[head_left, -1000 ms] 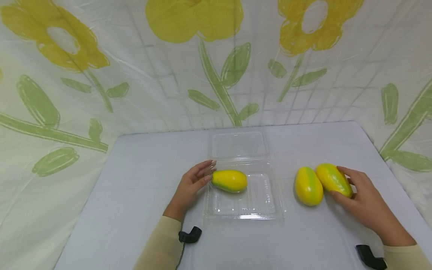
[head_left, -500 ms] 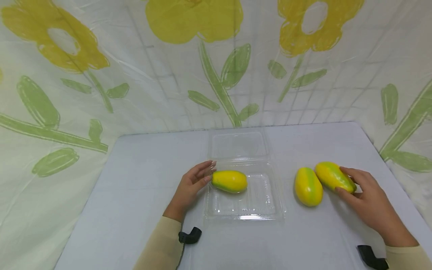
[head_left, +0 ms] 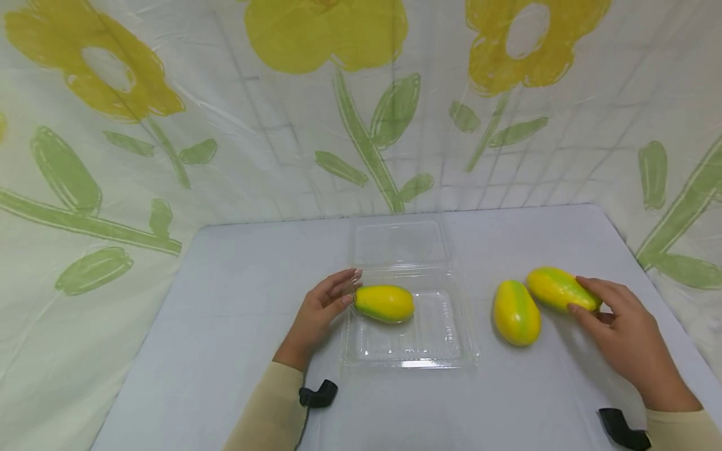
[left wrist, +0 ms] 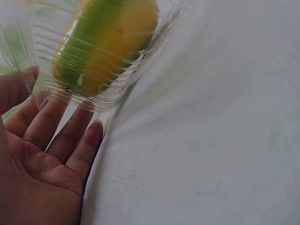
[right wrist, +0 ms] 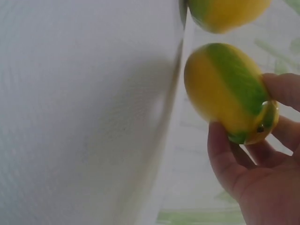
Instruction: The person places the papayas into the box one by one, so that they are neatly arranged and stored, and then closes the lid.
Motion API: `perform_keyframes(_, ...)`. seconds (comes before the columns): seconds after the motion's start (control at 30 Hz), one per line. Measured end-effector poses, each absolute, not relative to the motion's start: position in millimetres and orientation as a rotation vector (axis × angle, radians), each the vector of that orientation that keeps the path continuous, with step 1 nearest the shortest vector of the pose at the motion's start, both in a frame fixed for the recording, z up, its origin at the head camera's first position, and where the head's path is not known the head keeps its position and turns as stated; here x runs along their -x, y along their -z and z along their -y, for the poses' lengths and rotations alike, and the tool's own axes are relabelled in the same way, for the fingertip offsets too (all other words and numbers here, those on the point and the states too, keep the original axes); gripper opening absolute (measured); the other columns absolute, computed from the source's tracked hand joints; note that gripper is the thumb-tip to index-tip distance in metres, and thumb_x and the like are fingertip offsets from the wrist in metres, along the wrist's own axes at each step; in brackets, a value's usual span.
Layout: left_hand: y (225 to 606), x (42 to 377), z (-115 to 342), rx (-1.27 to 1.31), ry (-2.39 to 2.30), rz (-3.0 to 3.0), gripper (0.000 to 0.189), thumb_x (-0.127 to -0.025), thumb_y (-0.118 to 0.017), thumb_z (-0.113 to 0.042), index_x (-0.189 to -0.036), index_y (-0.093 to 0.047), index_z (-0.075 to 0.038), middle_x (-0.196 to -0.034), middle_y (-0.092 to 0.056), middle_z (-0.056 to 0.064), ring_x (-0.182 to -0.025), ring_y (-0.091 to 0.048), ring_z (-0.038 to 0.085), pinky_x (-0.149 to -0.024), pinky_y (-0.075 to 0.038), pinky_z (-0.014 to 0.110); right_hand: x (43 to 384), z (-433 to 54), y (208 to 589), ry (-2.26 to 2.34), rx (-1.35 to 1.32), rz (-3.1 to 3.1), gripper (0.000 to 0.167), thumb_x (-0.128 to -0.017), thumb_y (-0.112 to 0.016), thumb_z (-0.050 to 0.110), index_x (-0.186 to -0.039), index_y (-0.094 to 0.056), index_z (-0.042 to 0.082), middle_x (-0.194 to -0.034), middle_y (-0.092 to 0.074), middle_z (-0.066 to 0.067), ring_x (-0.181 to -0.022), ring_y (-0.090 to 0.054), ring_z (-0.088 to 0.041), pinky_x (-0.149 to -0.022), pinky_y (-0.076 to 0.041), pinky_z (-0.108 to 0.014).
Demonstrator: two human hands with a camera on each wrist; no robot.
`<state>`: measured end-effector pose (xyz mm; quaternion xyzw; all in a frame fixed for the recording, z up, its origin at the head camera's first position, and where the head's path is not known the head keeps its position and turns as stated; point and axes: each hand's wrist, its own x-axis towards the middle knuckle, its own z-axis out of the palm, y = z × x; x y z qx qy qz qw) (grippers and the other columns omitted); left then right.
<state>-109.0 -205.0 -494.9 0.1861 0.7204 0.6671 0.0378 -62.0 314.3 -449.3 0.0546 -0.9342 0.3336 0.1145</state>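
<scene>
In the head view, a yellow papaya with green streaks (head_left: 385,303) lies on its side in the left part of an open clear plastic clamshell container (head_left: 417,362). My left hand (head_left: 313,316) touches the container's left edge, its fingers fairly straight; the left wrist view shows the fingertips (left wrist: 86,104) against the ribbed wall. My right hand (head_left: 623,326) grips the narrow end of a second papaya (head_left: 558,288) between thumb and fingers. That papaya is raised a little off the table, its rounded end toward the left. Just left of it lies a third papaya (head_left: 516,313).
The clamshell's lid (head_left: 400,243) lies folded back toward the far edge of the white table (head_left: 242,275). A white curtain with yellow flowers (head_left: 324,37) hangs behind. Black wrist bands with cameras (head_left: 319,393) sit at both wrists.
My right hand has shifted slightly right, turning the gripped papaya toward level and away from the one beside it. The left hand and container stay in place.
</scene>
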Motion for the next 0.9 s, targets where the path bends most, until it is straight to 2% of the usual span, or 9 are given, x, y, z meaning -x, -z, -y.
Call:
perform_keyframes(0.23,495,109,204,-0.568,-2.040,-2.212,0.052,-0.109,-0.066,-0.008,-0.160,-0.055,-0.013,-0.158,-0.058,0.005,-0.144,-0.056,0.030,-0.119,-0.041,0.037,63,-311,444,-0.975,-0.106,2.728,0.051,-0.102,-0.077,0.001,-0.147,-0.058,-0.011,-0.142,-0.052,-0.036,-0.123,-0.051,-0.054,-0.078,-0.032,0.005)
perform_keyframes(0.67,494,109,204,-0.581,-2.053,-2.201,0.052,-0.109,-0.065,-0.005,-0.159,-0.055,-0.010,-0.158,-0.058,0.008,-0.144,-0.056,0.033,-0.119,-0.042,0.037,66,-307,433,-0.985,-0.115,2.686,0.049,-0.102,-0.076,0.000,-0.147,-0.059,-0.008,-0.144,-0.054,-0.032,-0.122,-0.051,-0.048,-0.081,-0.031,0.004)
perform_keyframes(0.73,494,109,204,-0.579,-2.055,-2.197,0.052,-0.109,-0.065,-0.006,-0.160,-0.055,-0.010,-0.158,-0.058,0.007,-0.144,-0.056,0.032,-0.119,-0.042,0.037,67,-306,431,-0.985,-0.122,2.671,0.049,-0.101,-0.077,0.000,-0.147,-0.060,-0.007,-0.143,-0.055,-0.031,-0.124,-0.052,-0.035,-0.082,-0.032,0.004)
perform_keyframes(0.8,493,109,204,-0.581,-2.057,-2.195,0.052,-0.109,-0.065,-0.006,-0.160,-0.054,-0.010,-0.158,-0.058,0.008,-0.144,-0.056,0.032,-0.119,-0.042,0.037,67,-305,430,-0.993,-0.134,2.650,0.049,-0.101,-0.077,-0.002,-0.147,-0.061,-0.006,-0.143,-0.056,-0.029,-0.123,-0.050,-0.016,-0.083,-0.034,0.004)
perform_keyframes(0.9,493,109,204,-0.583,-2.056,-2.196,0.052,-0.109,-0.065,-0.006,-0.160,-0.054,-0.010,-0.158,-0.058,0.008,-0.144,-0.055,0.033,-0.119,-0.042,0.036,68,-303,427,-1.013,-0.154,2.622,0.049,-0.100,-0.077,-0.003,-0.146,-0.062,-0.005,-0.142,-0.056,-0.028,-0.117,-0.042,0.007,-0.084,-0.036,0.003)
